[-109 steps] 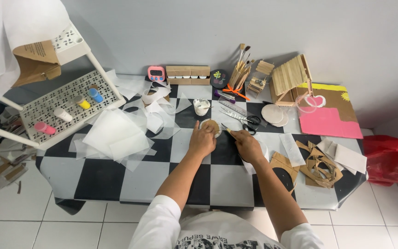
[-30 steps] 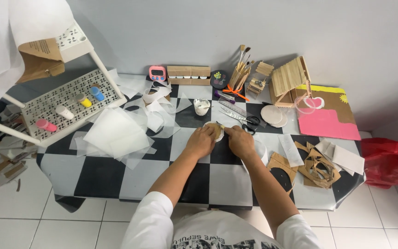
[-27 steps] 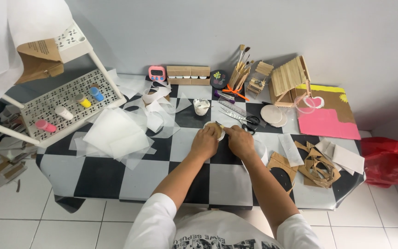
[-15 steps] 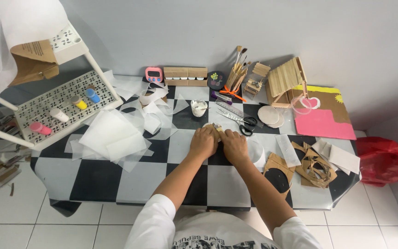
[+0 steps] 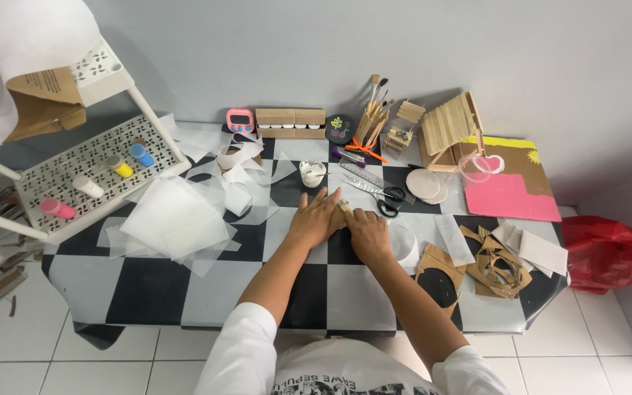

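Observation:
Both my hands rest side by side at the middle of the black-and-white checkered table (image 5: 148, 292). My left hand (image 5: 317, 219) lies flat with its fingers stretched forward, pressing down on a small tan cardboard piece (image 5: 345, 208). Only a sliver of that piece shows between the hands. My right hand (image 5: 369, 232) is curled against the left hand and touches the same piece with its fingertips. A round translucent sheet (image 5: 406, 245) lies just right of my right hand.
Scissors (image 5: 389, 196) and a white cup (image 5: 312, 173) lie just beyond the hands. Translucent sheets (image 5: 177, 219) are piled at left beside a white rack with paint bottles (image 5: 89, 183). A stick house (image 5: 448, 132), pink board (image 5: 510, 196), cardboard scraps (image 5: 491, 263) and red bag (image 5: 608, 249) sit right.
My right hand has moved left until it meets my left hand. The round cardboard piece, seen earlier beside the left hand, is now almost fully covered by both hands.

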